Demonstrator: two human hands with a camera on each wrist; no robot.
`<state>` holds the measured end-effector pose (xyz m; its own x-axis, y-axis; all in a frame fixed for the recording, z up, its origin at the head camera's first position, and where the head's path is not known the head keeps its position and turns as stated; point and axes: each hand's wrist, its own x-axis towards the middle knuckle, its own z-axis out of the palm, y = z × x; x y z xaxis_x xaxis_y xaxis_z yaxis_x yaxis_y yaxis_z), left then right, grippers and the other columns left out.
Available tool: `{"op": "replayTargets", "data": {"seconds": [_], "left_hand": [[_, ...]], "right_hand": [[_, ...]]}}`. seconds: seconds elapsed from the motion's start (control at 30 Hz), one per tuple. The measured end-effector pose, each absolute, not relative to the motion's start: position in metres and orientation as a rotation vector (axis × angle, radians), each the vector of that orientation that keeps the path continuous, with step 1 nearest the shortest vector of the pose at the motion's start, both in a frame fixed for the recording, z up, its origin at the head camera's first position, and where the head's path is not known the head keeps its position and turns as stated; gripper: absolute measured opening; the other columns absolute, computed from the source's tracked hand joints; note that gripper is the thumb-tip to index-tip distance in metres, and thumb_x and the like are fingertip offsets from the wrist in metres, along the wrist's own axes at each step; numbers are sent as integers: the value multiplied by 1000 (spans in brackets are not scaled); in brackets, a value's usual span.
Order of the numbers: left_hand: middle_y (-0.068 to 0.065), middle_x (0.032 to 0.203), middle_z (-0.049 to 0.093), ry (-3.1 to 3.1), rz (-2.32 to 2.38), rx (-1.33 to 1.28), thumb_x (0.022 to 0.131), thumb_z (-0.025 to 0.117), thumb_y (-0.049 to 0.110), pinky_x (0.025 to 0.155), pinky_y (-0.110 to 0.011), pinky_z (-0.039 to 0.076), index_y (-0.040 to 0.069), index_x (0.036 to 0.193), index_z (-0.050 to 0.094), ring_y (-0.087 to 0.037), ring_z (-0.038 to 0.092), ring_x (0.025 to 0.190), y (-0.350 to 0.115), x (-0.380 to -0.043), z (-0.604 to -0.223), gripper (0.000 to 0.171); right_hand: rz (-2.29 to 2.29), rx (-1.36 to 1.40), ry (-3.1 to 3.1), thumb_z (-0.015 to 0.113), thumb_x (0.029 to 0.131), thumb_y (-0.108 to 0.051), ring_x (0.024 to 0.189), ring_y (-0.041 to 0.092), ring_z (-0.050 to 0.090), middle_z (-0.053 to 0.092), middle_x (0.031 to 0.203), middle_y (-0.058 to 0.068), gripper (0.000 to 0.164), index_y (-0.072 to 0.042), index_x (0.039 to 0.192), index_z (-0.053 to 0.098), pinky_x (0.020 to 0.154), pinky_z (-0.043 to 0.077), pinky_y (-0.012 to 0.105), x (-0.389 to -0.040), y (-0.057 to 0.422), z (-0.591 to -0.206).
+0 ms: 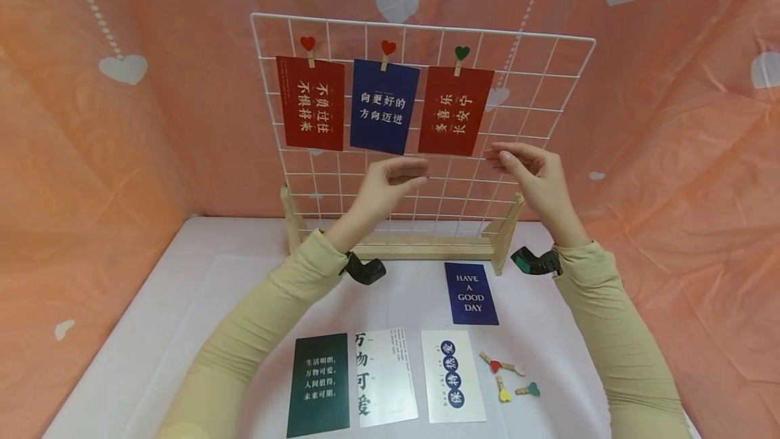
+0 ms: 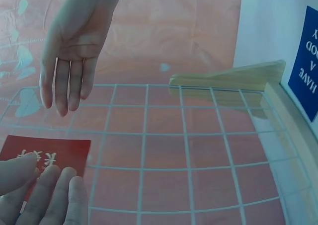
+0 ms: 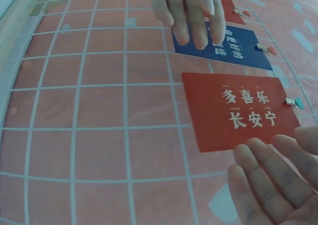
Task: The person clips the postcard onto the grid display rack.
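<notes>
My left hand (image 1: 390,185) is held in front of the white wire grid (image 1: 439,208), just below the blue card (image 1: 384,107) and the right-hand red card (image 1: 456,111). Its fingers are relaxed and hold nothing. Close to that red card's lower right corner, my right hand (image 1: 536,171) hovers with fingers extended, also holding nothing. A green-heart clothespin (image 1: 461,59) fixes this card to the grid. Red-heart clothespins (image 1: 387,54) hold the blue card and another red card (image 1: 312,103) to its left. In the right wrist view, the right fingers (image 3: 268,170) lie beside the red card's edge.
The grid stands in a wooden base (image 1: 420,251). On the white table (image 1: 225,269) lie a blue card (image 1: 472,293), a green card (image 1: 319,385), two white cards (image 1: 453,374) and several loose heart clothespins (image 1: 504,389). An orange curtain (image 1: 201,120) hangs behind.
</notes>
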<state>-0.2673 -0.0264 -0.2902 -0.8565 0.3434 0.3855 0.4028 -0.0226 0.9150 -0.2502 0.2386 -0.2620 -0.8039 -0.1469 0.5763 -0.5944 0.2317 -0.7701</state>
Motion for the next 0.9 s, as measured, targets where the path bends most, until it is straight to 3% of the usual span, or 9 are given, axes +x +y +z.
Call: {"op": "replayTargets", "data": {"seconds": [0.53, 0.7, 0.9], "left_hand": [[-15, 120, 64, -2252, -2234, -737, 89, 67, 3, 91, -30, 51, -1, 125, 60, -20, 63, 105, -27, -266, -339, 37], [-17, 121, 63, -2282, -2258, -741, 89, 67, 5, 92, -30, 50, 1, 125, 61, -20, 63, 106, -27, -263, -354, 36], [-12, 121, 63, -2360, -2257, -698, 89, 68, 9, 92, -29, 50, 3, 128, 59, -19, 62, 106, -24, -261, -374, 40]], "right_hand": [[1516, 615, -2340, 53, 99, -13, 102, 13, 64, 66, 114, 14, 32, 7, 124, 58, 86, 51, 21, -223, 268, -307], [1500, 619, -2359, 53, 99, -9, 102, 15, 64, 64, 114, 22, 31, 9, 123, 57, 86, 50, 21, -215, 277, -321], [1527, 601, -2376, 51, 100, -8, 100, 12, 64, 66, 112, 19, 30, 12, 122, 56, 85, 50, 19, -204, 289, -337]]}}
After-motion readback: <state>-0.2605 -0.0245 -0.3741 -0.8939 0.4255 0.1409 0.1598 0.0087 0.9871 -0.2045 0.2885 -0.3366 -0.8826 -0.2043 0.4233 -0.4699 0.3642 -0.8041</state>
